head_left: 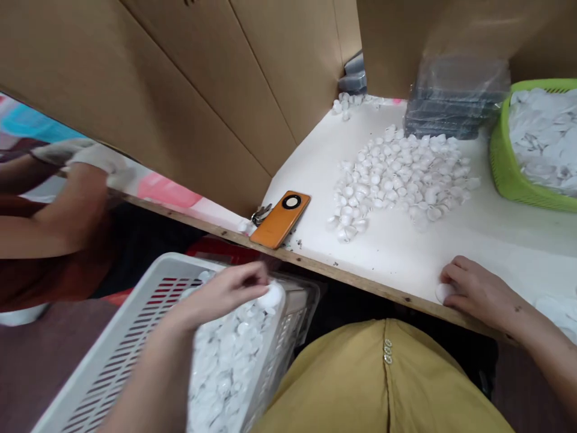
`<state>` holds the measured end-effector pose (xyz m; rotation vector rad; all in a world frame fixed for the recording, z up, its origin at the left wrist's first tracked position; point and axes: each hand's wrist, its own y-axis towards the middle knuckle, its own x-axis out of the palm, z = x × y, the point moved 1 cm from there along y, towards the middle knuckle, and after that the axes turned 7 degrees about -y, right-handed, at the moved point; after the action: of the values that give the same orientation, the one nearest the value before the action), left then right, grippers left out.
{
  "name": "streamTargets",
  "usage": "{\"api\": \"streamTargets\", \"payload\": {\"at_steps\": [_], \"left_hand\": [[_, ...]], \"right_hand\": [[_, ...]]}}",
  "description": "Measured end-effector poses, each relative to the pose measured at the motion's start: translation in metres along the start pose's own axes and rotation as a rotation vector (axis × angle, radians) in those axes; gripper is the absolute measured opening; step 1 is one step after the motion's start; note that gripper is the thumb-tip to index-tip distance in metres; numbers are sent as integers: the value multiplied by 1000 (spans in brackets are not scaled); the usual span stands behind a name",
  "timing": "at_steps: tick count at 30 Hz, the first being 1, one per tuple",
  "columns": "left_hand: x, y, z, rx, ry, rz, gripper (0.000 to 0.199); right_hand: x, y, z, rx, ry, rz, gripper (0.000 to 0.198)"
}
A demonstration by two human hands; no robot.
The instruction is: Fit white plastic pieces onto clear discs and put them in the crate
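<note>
My left hand is over the near end of a white slotted basket, its fingers closed on a small white round piece, slightly blurred. Many similar thin white pieces fill the basket below it. At the table's front edge, my right hand rests with thumb and fingers pinched on a white disc. A heap of small white cup-like pieces lies on the white table beyond that hand. More flat white pieces lie beside my right wrist.
An orange phone lies at the table edge, next to some keys. Tall cardboard walls off the left side, where a co-worker's gloved hands show. Plastic-wrapped grey blocks and a green basket of white pieces stand behind.
</note>
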<state>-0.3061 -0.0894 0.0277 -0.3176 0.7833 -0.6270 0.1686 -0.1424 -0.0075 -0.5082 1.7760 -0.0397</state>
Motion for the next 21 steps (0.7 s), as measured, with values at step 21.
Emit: {"api": "streamTargets", "payload": {"at_steps": [21], "left_hand": [[75, 162, 141, 472, 831, 261, 21]], "right_hand": [[16, 42, 28, 322, 839, 447, 27]]}}
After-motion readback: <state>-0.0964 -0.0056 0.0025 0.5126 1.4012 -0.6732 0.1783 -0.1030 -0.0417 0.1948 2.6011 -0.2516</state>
